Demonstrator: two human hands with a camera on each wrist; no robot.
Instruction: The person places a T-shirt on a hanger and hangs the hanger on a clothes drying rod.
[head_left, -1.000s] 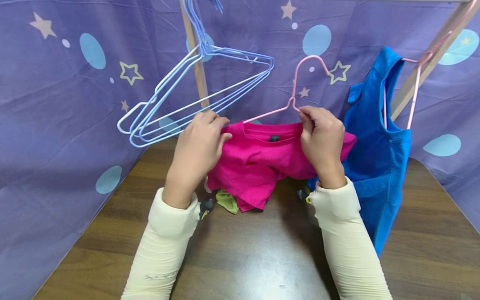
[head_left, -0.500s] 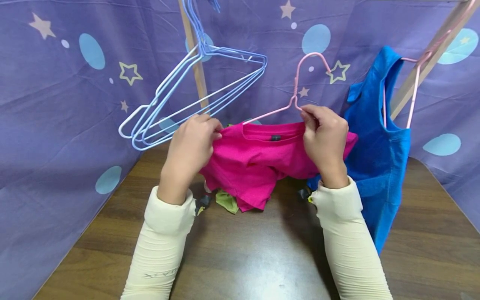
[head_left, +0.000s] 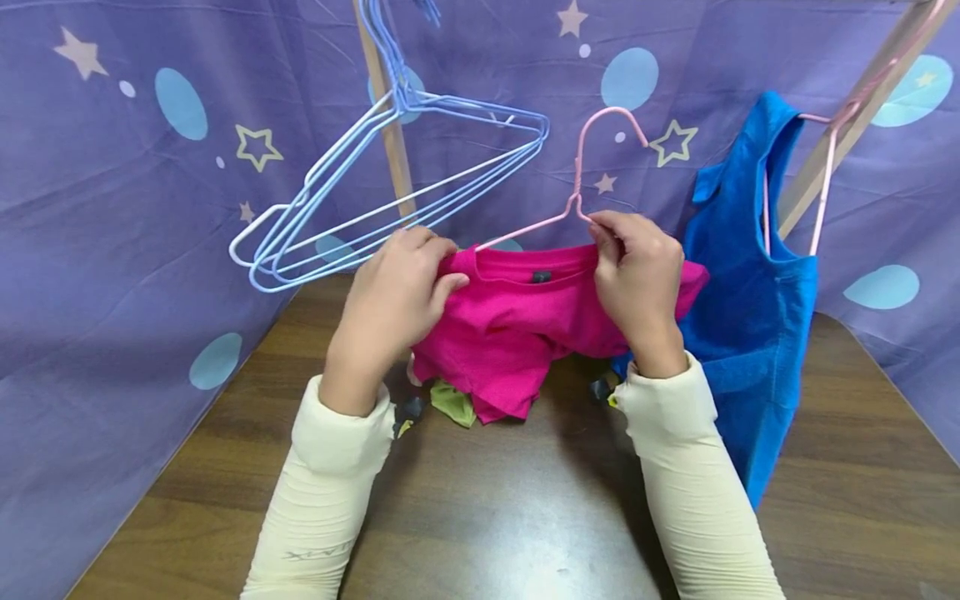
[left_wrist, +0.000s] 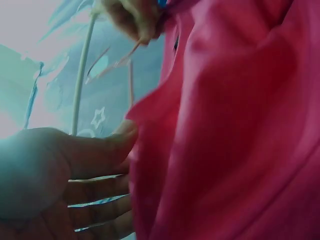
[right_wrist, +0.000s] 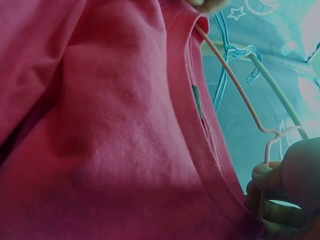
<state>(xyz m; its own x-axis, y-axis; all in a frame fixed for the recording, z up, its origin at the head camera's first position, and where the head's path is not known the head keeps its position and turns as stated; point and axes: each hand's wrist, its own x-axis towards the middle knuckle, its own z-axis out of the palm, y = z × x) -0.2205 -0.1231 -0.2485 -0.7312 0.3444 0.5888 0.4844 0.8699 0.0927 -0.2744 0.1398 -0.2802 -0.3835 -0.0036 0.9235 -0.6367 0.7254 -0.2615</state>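
A bright pink T-shirt hangs from a pink wire hanger, whose left arm runs into the neckline. My right hand pinches the hanger just right of its neck, thumb against fingers; the right wrist view shows that pinch on the wire. At the shirt's left shoulder is my left hand, thumb spread from the fingers. In the left wrist view its thumb touches the shirt edge and the fingers lie fairly straight, their tips hidden by the cloth. The hanger's ends are hidden inside the shirt.
Several blue and white wire hangers hang at left by a wooden post. A blue garment hangs on another pink hanger at right. Green cloth lies under the shirt on the wooden table.
My left hand first slid outward left along the shirt shoulder, then came back right, its thumb now spread. The right hand and pink hanger shifted slightly left.
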